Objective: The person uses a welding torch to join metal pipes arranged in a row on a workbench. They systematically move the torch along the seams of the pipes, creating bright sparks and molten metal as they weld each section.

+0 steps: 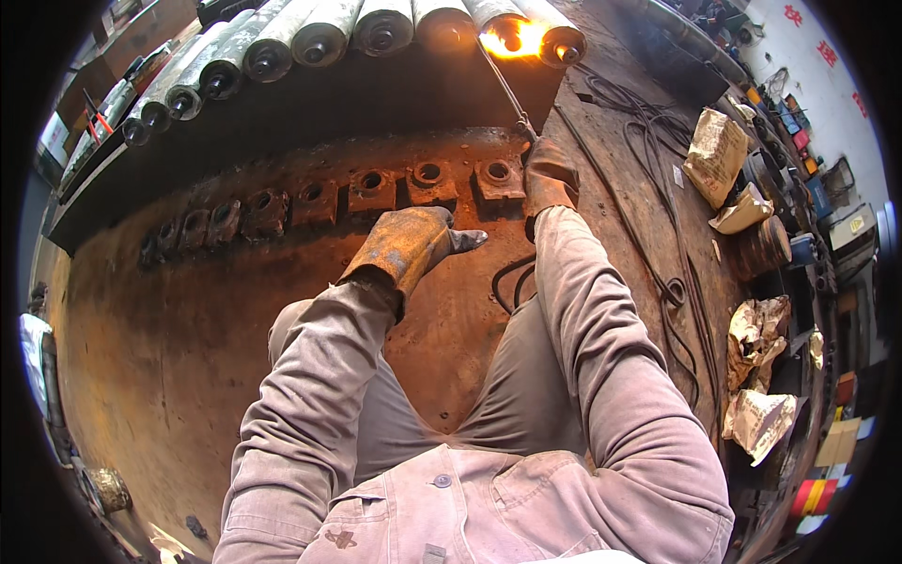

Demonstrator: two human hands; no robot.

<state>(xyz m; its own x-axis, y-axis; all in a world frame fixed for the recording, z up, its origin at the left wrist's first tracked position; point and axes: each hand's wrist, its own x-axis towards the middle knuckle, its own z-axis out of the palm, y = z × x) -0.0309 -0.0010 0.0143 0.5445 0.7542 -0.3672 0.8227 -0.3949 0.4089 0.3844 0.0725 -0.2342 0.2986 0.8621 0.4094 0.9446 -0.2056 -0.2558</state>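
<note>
Gripping a slender grey metal torch tube [504, 81] at its near end: the right hand [552, 177], in a dark, stained work glove. Bright orange flame [515, 40] at the tube's far tip, over the ends of the rightmost grey metal rollers [383, 31], which lie side by side. Left hand [406, 241], in a yellow-brown work glove, thumb extended rightward; whether its fingers hold anything cannot be told. Just beyond it, a curved row of rust-coloured metal blocks [373, 204] with round holes stands below the rollers.
</note>
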